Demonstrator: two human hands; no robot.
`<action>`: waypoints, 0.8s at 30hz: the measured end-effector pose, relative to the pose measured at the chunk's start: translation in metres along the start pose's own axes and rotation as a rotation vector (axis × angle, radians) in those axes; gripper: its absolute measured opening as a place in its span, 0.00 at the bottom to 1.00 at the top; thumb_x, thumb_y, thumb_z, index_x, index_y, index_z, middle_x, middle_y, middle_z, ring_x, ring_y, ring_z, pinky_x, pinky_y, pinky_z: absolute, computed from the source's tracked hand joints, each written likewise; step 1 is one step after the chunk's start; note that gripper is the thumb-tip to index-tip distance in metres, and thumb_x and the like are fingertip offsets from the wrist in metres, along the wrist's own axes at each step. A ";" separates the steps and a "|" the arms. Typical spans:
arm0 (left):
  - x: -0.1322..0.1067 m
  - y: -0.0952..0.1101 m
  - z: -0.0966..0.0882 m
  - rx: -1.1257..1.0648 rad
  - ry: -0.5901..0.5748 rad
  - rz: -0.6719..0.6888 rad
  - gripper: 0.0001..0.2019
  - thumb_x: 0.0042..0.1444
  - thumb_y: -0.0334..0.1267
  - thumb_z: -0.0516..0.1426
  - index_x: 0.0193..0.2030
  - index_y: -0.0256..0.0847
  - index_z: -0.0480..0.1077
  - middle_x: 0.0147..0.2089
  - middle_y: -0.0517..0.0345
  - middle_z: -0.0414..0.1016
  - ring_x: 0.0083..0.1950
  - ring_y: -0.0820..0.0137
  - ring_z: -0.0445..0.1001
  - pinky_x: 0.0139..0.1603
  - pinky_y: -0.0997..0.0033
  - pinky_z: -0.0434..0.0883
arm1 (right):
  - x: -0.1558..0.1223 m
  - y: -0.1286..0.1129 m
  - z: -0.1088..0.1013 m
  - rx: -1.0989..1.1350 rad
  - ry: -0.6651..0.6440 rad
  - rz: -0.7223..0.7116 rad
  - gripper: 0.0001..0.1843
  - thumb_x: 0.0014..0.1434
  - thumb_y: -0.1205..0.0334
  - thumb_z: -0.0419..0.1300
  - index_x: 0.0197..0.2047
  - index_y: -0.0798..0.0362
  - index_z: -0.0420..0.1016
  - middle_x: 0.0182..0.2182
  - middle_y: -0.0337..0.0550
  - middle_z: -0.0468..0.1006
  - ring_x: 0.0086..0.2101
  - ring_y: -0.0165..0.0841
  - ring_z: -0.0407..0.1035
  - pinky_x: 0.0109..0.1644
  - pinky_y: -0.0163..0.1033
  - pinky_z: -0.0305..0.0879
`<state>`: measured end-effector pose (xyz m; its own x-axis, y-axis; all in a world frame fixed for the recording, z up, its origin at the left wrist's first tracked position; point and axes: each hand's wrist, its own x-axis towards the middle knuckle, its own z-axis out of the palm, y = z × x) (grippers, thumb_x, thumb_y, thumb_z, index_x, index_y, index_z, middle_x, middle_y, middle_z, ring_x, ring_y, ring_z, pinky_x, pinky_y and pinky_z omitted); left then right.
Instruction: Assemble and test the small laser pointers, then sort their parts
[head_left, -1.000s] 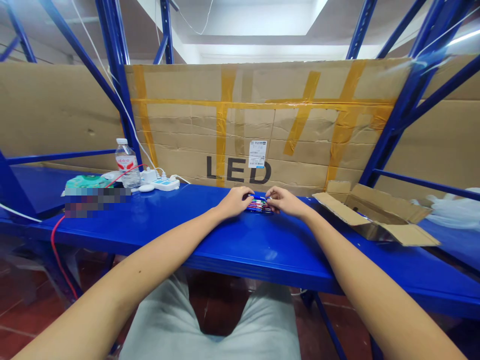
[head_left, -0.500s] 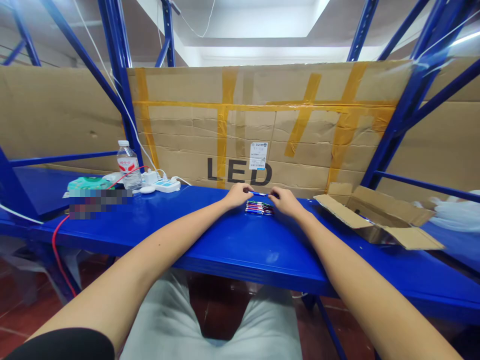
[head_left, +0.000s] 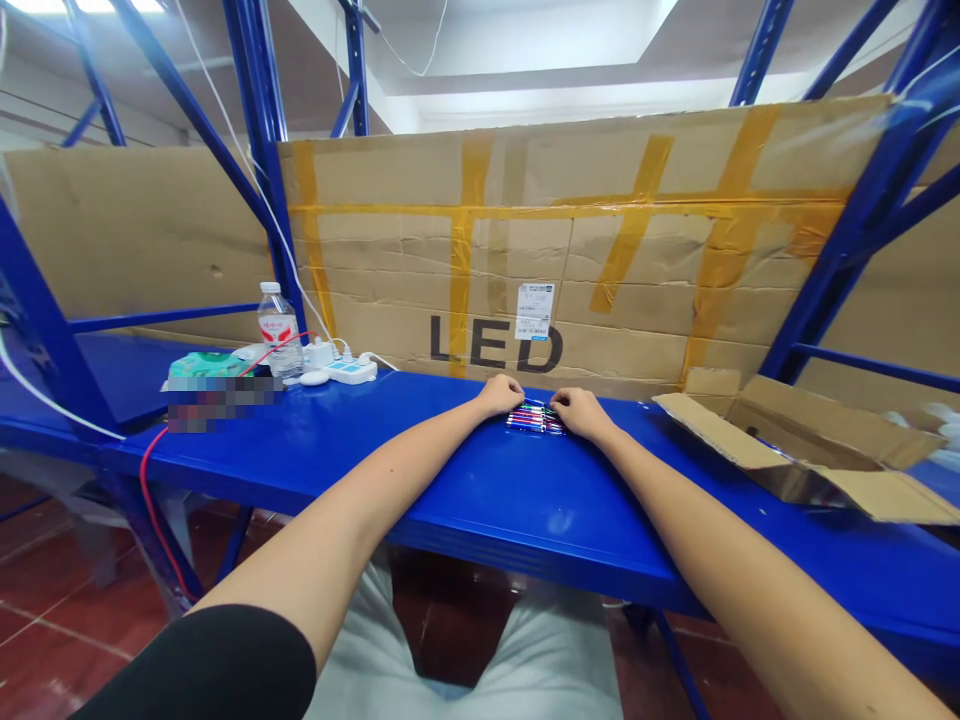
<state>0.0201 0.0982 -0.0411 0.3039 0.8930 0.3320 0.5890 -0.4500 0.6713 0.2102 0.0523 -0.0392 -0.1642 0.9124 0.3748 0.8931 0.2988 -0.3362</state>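
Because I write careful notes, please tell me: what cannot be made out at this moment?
Head view:
Number of pens: too small and close together.
Whether the left hand and right hand grip or only touch a pen: contact too small.
Contents of the open carton: mostly hidden by its flaps.
Print on the white label: too small.
Things under the pixelated patch: masked.
White plastic: shape cut off by right edge.

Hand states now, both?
Left hand: curled at left ends of pens; grip can't be told.
Right hand: curled at their right ends; grip can't be told.
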 end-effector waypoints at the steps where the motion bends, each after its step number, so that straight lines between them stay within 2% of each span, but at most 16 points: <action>1: -0.001 -0.001 0.000 0.005 -0.002 -0.003 0.07 0.47 0.29 0.59 0.32 0.36 0.79 0.38 0.50 0.81 0.41 0.65 0.76 0.47 0.65 0.72 | 0.000 -0.001 0.000 0.005 -0.016 0.002 0.11 0.60 0.66 0.55 0.38 0.55 0.81 0.40 0.50 0.82 0.41 0.39 0.74 0.44 0.37 0.62; 6: -0.004 -0.004 -0.001 0.040 -0.025 0.000 0.07 0.49 0.31 0.58 0.30 0.37 0.78 0.38 0.50 0.81 0.41 0.64 0.76 0.47 0.66 0.71 | -0.003 -0.002 -0.002 0.035 -0.063 -0.004 0.13 0.62 0.63 0.54 0.39 0.56 0.81 0.42 0.51 0.82 0.43 0.40 0.74 0.46 0.37 0.62; 9: -0.004 -0.009 -0.006 0.067 -0.032 0.006 0.09 0.52 0.35 0.56 0.35 0.37 0.78 0.42 0.50 0.81 0.43 0.64 0.76 0.48 0.68 0.71 | -0.005 0.003 -0.003 0.066 -0.038 -0.024 0.14 0.62 0.63 0.54 0.43 0.56 0.80 0.46 0.51 0.81 0.46 0.39 0.73 0.49 0.37 0.62; 12: -0.006 -0.023 -0.020 0.133 -0.002 0.000 0.13 0.56 0.41 0.55 0.41 0.37 0.77 0.48 0.47 0.79 0.48 0.61 0.76 0.50 0.65 0.70 | -0.006 0.015 -0.009 0.077 0.013 0.011 0.15 0.62 0.65 0.54 0.47 0.58 0.78 0.48 0.53 0.79 0.48 0.39 0.72 0.51 0.38 0.62; 14: -0.011 -0.037 -0.035 0.200 0.012 -0.002 0.11 0.54 0.41 0.57 0.39 0.38 0.77 0.49 0.45 0.79 0.51 0.58 0.74 0.55 0.63 0.68 | -0.007 0.025 -0.015 0.077 0.002 0.074 0.14 0.61 0.67 0.54 0.44 0.59 0.79 0.46 0.54 0.80 0.46 0.40 0.73 0.50 0.38 0.63; 16: -0.017 -0.051 -0.051 0.258 0.014 0.005 0.09 0.53 0.39 0.57 0.37 0.39 0.77 0.48 0.46 0.79 0.53 0.58 0.73 0.59 0.64 0.65 | -0.009 0.037 -0.023 0.094 -0.064 0.126 0.12 0.59 0.67 0.56 0.39 0.59 0.81 0.42 0.53 0.82 0.42 0.39 0.74 0.47 0.38 0.65; 19: -0.027 -0.067 -0.069 0.318 0.010 0.025 0.10 0.51 0.36 0.57 0.39 0.41 0.77 0.50 0.48 0.77 0.57 0.58 0.70 0.63 0.65 0.62 | -0.011 0.050 -0.032 0.135 -0.122 0.177 0.11 0.57 0.65 0.58 0.36 0.59 0.81 0.36 0.50 0.83 0.36 0.38 0.74 0.41 0.36 0.66; 21: -0.032 -0.071 -0.072 0.347 0.008 0.022 0.11 0.52 0.35 0.57 0.42 0.41 0.76 0.52 0.48 0.77 0.58 0.58 0.70 0.63 0.65 0.61 | -0.013 0.055 -0.035 0.136 -0.132 0.196 0.11 0.56 0.64 0.59 0.36 0.58 0.82 0.33 0.49 0.83 0.33 0.37 0.74 0.38 0.36 0.66; 24: -0.033 -0.070 -0.067 0.384 0.015 -0.010 0.13 0.52 0.34 0.56 0.44 0.39 0.76 0.53 0.45 0.76 0.59 0.57 0.69 0.64 0.63 0.61 | -0.014 0.057 -0.035 0.130 -0.156 0.176 0.11 0.55 0.63 0.59 0.36 0.59 0.82 0.34 0.50 0.83 0.33 0.37 0.73 0.38 0.37 0.65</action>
<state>-0.0810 0.1003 -0.0548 0.2874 0.8961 0.3382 0.8304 -0.4091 0.3782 0.2780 0.0471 -0.0334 -0.0823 0.9826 0.1664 0.8542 0.1556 -0.4961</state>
